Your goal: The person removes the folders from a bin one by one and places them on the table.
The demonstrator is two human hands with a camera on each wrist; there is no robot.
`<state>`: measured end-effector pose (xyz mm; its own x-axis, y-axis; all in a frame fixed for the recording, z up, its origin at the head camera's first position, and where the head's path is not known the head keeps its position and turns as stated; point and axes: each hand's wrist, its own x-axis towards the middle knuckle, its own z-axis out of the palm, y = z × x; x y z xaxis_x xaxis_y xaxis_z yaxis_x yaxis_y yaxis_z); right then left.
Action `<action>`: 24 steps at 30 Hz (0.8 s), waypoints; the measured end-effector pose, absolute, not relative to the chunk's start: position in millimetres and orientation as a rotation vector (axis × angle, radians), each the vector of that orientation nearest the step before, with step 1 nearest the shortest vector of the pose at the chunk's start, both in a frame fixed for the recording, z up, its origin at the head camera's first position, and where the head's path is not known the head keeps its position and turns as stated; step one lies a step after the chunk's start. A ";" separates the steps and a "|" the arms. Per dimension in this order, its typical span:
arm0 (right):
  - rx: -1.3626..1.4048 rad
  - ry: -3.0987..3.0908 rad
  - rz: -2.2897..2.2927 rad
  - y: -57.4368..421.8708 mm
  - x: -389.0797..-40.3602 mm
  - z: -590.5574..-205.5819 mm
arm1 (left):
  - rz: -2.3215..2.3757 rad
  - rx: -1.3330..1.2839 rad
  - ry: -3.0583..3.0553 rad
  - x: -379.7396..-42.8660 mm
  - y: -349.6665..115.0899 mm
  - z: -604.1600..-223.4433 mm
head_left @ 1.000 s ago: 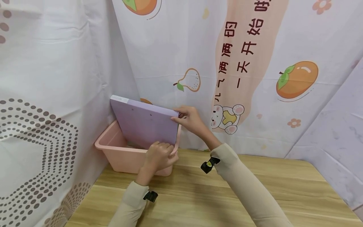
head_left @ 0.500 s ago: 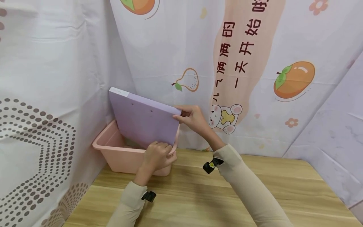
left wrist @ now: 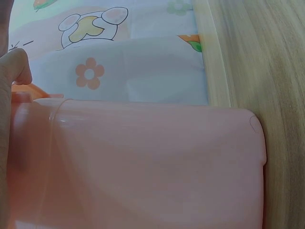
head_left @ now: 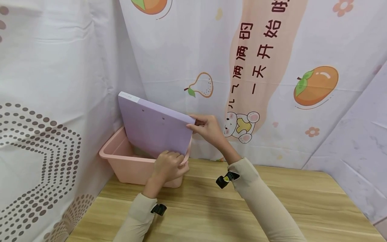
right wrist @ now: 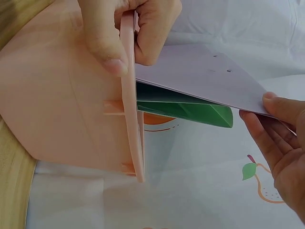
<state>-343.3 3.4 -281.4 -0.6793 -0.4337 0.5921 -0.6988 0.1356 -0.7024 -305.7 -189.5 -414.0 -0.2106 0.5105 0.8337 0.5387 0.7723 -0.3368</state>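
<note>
Folder (head_left: 154, 129), purple and thick-spined, slants upward to the left of the right fingers, its lower part hidden inside the pink tub (head_left: 127, 169). Compared with 1 second ago, I see the labelled end of the spine, farthest from those fingers, standing clearly higher, while the end beside them has only slid slightly right. The spine therefore tilts more steeply now, and I judge that more of the folder is above the rim, though it is not free of the tub.

The right hand (head_left: 208, 129) pinches the folder at its near top corner, thumb on the face turned toward me and fingers behind. With the hold at just 1 corner, I expect the folder to swing around those fingers fairly easily. The left hand (head_left: 167, 166) has stayed where it was, below and left of the right one, fingers curled over the tub's rim and thumb against the outer wall; I take that as steadying the tub.

From the right wrist camera I make out a green sheet (right wrist: 205, 113) under the cover, just beside the right fingertips; whether it belongs to the folder, I can't tell.
</note>
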 end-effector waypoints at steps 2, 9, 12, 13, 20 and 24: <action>1.104 -2.169 1.580 3.6 -343.5 -281.4 | -0.033 -0.805 -1.856 -305.8 -189.3 -413.8; 1.107 -2.154 1.638 3.5 -344.3 -281.6 | -0.033 -0.802 -1.854 -305.9 -189.1 -413.8; 1.109 -2.152 1.648 3.2 -344.3 -281.6 | -0.031 -0.802 -1.855 -305.9 -189.2 -413.9; 1.107 -2.153 1.649 3.2 -344.3 -281.5 | -0.031 -0.802 -1.855 -305.9 -189.2 -413.9; 1.106 -2.152 1.680 2.6 -345.1 -281.3 | -0.034 -0.800 -1.865 -305.1 -189.5 -413.8; 1.109 -2.149 1.700 3.3 -345.9 -280.5 | -0.034 -0.803 -1.858 -305.4 -189.4 -413.8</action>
